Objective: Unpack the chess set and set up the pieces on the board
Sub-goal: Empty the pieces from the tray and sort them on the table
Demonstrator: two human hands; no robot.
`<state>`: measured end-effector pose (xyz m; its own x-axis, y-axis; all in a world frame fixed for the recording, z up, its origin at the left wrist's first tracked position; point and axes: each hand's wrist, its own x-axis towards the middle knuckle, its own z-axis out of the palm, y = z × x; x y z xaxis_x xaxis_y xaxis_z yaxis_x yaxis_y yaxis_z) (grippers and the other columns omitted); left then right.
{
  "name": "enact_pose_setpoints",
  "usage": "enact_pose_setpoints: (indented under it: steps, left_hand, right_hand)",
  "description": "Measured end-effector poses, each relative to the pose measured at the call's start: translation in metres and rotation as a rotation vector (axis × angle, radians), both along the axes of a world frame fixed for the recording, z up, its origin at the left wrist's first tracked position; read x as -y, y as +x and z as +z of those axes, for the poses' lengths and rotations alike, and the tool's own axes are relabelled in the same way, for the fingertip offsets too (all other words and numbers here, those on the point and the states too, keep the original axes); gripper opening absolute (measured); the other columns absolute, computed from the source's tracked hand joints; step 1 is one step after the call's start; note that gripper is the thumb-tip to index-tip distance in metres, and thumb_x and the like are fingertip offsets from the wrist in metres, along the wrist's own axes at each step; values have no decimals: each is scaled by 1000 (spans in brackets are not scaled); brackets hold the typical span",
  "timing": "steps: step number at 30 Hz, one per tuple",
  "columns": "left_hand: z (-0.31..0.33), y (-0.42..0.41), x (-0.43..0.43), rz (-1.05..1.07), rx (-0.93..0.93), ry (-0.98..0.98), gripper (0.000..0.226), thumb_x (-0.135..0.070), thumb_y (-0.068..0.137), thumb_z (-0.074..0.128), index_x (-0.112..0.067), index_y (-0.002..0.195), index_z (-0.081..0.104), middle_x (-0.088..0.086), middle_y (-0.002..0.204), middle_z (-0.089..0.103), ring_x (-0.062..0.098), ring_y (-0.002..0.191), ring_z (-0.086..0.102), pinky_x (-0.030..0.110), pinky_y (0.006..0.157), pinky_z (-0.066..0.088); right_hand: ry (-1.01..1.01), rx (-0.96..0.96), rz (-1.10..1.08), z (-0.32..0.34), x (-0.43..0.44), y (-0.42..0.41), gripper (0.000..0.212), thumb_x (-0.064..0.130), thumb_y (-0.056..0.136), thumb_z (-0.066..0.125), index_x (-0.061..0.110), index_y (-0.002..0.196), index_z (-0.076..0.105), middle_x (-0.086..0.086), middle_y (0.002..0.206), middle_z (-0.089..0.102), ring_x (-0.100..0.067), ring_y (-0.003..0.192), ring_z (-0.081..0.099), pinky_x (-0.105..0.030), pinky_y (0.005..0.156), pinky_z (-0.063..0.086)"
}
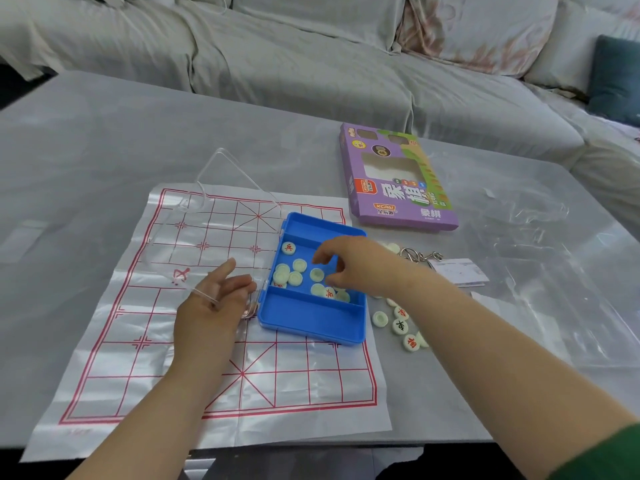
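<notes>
Pieces (299, 265) lie in the middle part of the blue tray (311, 318), seen from the head camera. Many are face down. The right hand (353, 265) hangs over them with thumb and fingers bent and apart, and it is not closed on any piece. The left hand (214, 299) is just left of the tray, loose and flat, touching the clear lid (221, 209) that stands open there. More pieces (400, 325) lie on the table just right of the tray. The tray sits on the board (138, 358) and covers some squares.

I think a small round piece could slip from the fingers and roll away. A bump could also make the lid fall shut, or slide the thin board.
</notes>
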<state>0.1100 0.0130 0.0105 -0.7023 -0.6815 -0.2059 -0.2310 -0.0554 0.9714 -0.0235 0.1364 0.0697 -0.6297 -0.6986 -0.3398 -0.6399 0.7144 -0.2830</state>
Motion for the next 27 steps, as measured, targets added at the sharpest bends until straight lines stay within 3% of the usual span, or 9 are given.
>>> enact_pose_setpoints:
  steps: [2, 5, 13, 17, 27]
  left_hand:
    - [0, 0, 0, -6, 2, 0, 41, -8, 91, 50, -26, 127, 49, -15, 90, 60, 6, 88, 57, 22, 80, 45]
    - [0, -1, 0, -5, 8, -17, 41, -7, 91, 49, -26, 127, 49, -12, 92, 59, 10, 93, 55, 25, 84, 44]
    - [2, -1, 0, -2, 3, -5, 41, -6, 91, 48, -25, 127, 49, -12, 92, 58, 11, 92, 56, 27, 86, 45]
    - [2, 0, 0, -7, -3, 8, 42, -5, 91, 48, -25, 128, 48, -14, 89, 57, 9, 91, 56, 24, 83, 44]
    - [5, 0, 0, -30, 20, -31, 42, -7, 91, 49, -24, 130, 47, -8, 99, 59, 10, 95, 54, 25, 85, 43]
  right_hand:
    - [50, 0, 23, -8, 8, 5, 41, 17, 88, 58, 20, 128, 47, -1, 128, 46, -16, 102, 51, -21, 80, 37]
    - [53, 13, 24, -13, 15, 7, 43, 19, 88, 58, 21, 129, 45, -2, 130, 41, -18, 107, 50, -21, 81, 37]
    - [31, -24, 18, -16, 21, 6, 29, 14, 90, 52, 14, 119, 51, -6, 122, 49, -20, 105, 51, -22, 84, 40]
    - [-29, -42, -45, -17, 16, 4, 20, 16, 90, 52, 9, 109, 55, -7, 116, 55, -17, 91, 48, -20, 75, 36]
    - [83, -4, 137, -13, 13, 3, 28, 20, 88, 57, 16, 116, 53, -3, 117, 48, -11, 91, 42, -20, 78, 36]
